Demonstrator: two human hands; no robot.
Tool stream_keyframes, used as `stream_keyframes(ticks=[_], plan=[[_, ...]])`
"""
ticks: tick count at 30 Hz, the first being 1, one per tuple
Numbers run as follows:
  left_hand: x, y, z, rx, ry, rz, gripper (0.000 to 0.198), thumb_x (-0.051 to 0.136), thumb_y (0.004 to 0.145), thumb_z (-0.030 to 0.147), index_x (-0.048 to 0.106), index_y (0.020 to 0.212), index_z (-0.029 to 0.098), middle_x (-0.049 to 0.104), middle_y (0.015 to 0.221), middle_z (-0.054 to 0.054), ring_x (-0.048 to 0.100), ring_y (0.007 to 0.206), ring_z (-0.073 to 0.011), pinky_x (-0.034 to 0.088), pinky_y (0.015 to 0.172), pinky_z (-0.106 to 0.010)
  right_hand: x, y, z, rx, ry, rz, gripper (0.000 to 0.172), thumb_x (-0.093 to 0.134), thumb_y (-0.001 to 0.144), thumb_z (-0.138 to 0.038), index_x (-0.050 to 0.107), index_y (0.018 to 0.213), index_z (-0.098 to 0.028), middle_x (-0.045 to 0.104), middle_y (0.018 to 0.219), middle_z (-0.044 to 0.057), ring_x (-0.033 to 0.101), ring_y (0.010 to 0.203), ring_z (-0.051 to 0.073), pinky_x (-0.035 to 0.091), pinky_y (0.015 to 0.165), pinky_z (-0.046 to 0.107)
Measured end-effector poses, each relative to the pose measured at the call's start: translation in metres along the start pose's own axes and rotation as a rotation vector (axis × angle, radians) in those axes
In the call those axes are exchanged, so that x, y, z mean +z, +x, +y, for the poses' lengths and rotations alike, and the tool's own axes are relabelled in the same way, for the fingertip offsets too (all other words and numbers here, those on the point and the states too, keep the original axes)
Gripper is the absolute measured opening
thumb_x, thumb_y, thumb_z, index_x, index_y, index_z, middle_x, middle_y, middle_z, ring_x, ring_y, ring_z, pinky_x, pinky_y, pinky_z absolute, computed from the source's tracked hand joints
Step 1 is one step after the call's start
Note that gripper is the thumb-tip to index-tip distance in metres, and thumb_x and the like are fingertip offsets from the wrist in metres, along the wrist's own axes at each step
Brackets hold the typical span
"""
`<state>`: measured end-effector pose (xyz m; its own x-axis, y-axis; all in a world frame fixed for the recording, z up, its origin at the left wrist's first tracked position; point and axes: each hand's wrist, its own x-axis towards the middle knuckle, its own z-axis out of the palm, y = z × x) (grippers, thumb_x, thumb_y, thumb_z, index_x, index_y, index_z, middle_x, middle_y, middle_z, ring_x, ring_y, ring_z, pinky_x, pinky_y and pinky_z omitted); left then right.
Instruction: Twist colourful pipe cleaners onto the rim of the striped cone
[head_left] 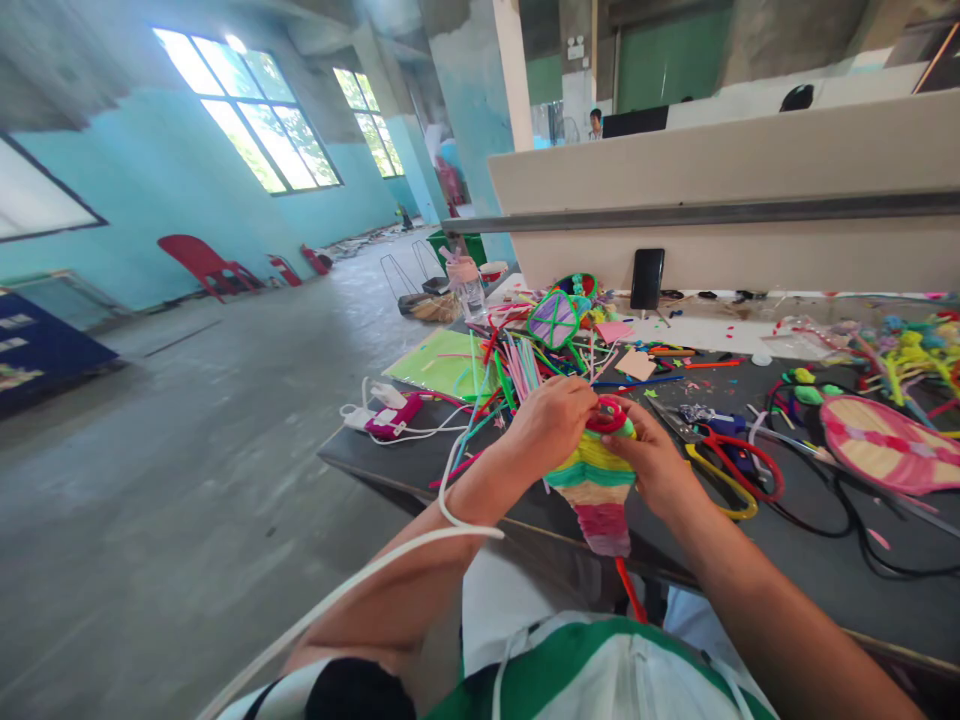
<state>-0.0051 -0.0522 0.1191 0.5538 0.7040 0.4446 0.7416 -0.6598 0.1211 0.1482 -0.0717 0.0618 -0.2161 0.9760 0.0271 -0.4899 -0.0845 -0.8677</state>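
Green-and-white clothing [555,675] fills the near edge. Beyond it, the left hand [551,425] and right hand [654,455] pinch the red-looped top of a striped craft piece [596,480] over the worktop's [900,610] front edge. Farther back, a clear, pink-topped bottle [470,297] stands near a red-and-white tub [493,271], contents indistinct.

We hold a fuzzy striped piece [592,482] near its top with our left hand [551,422] and our right hand [651,452], by the edge of a dark table [795,552]. A red loop [606,414] sits between our fingers, and a red stick [630,590] pokes down below. To our right are scissors [716,440] and a flat pink and cream piece [885,440]. We see a black phone [647,279] standing up, and far off a red chair [199,260] by a blue wall [142,170].
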Motion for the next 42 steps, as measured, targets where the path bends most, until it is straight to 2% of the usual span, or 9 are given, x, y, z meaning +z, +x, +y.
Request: stream_keyframes(ticks=[4, 14, 23, 29, 33, 36, 38, 40, 42], plan=[[-0.003, 0.017, -0.002, 0.032, -0.221, -0.041, 0.015, 0.054, 0.083, 0.017, 0.067, 0.078, 0.017, 0.066, 0.082, -0.004, 0.059, 0.085, -0.0159, 0.045, 0.081, -0.028, -0.001, 0.003, -0.002, 0.015, -0.017, -0.046, 0.048, 0.073, 0.059, -0.019, 0.062, 0.105, -0.027, 0.071, 0.1, 0.0, 0.065, 0.09, 0.024, 0.05, 0.077, 0.034], [-0.007, 0.054, -0.024, -0.131, -0.774, -0.272, 0.012, 0.061, 0.075, 0.02, 0.068, 0.077, 0.011, 0.064, 0.063, 0.0, 0.055, 0.057, -0.0083, 0.041, 0.054, -0.019, -0.012, 0.009, 0.003, 0.023, 0.005, -0.11, 0.043, 0.07, 0.062, -0.016, 0.063, 0.104, -0.024, 0.072, 0.093, 0.002, 0.067, 0.081, 0.022, 0.051, 0.077, 0.035], [0.007, 0.085, -0.017, -0.072, -0.805, -0.142, 0.01, 0.059, 0.075, 0.018, 0.065, 0.071, 0.01, 0.057, 0.053, 0.003, 0.048, 0.048, -0.0065, 0.037, 0.049, -0.018, -0.015, 0.027, 0.002, 0.002, -0.112, -0.037, 0.057, 0.071, 0.061, -0.017, 0.059, 0.115, -0.031, 0.072, 0.099, -0.002, 0.067, 0.09, 0.022, 0.049, 0.083, 0.037], [0.039, 0.093, -0.025, -0.051, -0.842, -0.1, 0.012, 0.06, 0.075, 0.018, 0.067, 0.076, 0.01, 0.063, 0.064, -0.001, 0.055, 0.059, -0.0088, 0.043, 0.057, -0.019, -0.036, 0.057, 0.008, -0.065, -0.252, 0.066, 0.023, 0.074, 0.065, -0.038, 0.069, 0.078, -0.02, 0.071, 0.073, 0.001, 0.065, 0.072, 0.019, 0.048, 0.073, 0.033], [0.045, 0.068, -0.038, -0.094, -0.752, 0.038, 0.02, 0.059, 0.078, 0.019, 0.067, 0.095, 0.012, 0.068, 0.091, -0.007, 0.062, 0.081, -0.0137, 0.048, 0.074, -0.023, -0.049, 0.067, 0.019, -0.071, -0.197, 0.16, 0.024, 0.074, 0.063, -0.04, 0.066, 0.074, -0.021, 0.071, 0.068, 0.0, 0.064, 0.065, 0.018, 0.049, 0.069, 0.033], [0.036, 0.03, -0.062, -0.283, -0.523, 0.258, 0.021, 0.055, 0.082, 0.025, 0.066, 0.096, 0.014, 0.068, 0.092, -0.007, 0.062, 0.083, -0.0154, 0.048, 0.078, -0.026, -0.056, 0.068, 0.022, -0.07, -0.18, 0.153, 0.025, 0.072, 0.066, -0.042, 0.066, 0.078, -0.021, 0.072, 0.071, 0.001, 0.066, 0.067, 0.019, 0.05, 0.069, 0.033], [0.029, 0.0, -0.083, -0.379, -0.473, 0.324, 0.026, 0.053, 0.084, 0.029, 0.063, 0.103, 0.014, 0.067, 0.096, -0.007, 0.062, 0.085, -0.0156, 0.048, 0.08, -0.027, -0.059, 0.067, 0.022, -0.077, -0.157, 0.134, 0.025, 0.07, 0.07, -0.043, 0.066, 0.082, -0.021, 0.072, 0.074, 0.001, 0.066, 0.07, 0.02, 0.05, 0.071, 0.034], [0.023, -0.029, -0.102, -0.51, -0.503, 0.289, 0.032, 0.05, 0.086, 0.034, 0.061, 0.107, 0.013, 0.067, 0.096, -0.008, 0.062, 0.088, -0.0168, 0.049, 0.079, -0.028, -0.059, 0.067, 0.024, -0.09, -0.14, 0.121, 0.025, 0.068, 0.072, -0.044, 0.067, 0.084, -0.022, 0.073, 0.077, 0.002, 0.067, 0.073, 0.02, 0.051, 0.074, 0.036], [0.018, -0.052, -0.115, -0.615, -0.54, 0.146, 0.036, 0.051, 0.085, 0.04, 0.063, 0.106, 0.013, 0.068, 0.092, -0.007, 0.063, 0.086, -0.0178, 0.05, 0.075, -0.028, -0.058, 0.067, 0.026, -0.107, -0.142, 0.129, 0.025, 0.067, 0.073, -0.044, 0.067, 0.085, -0.023, 0.073, 0.079, 0.001, 0.067, 0.077, 0.021, 0.051, 0.077, 0.036]])
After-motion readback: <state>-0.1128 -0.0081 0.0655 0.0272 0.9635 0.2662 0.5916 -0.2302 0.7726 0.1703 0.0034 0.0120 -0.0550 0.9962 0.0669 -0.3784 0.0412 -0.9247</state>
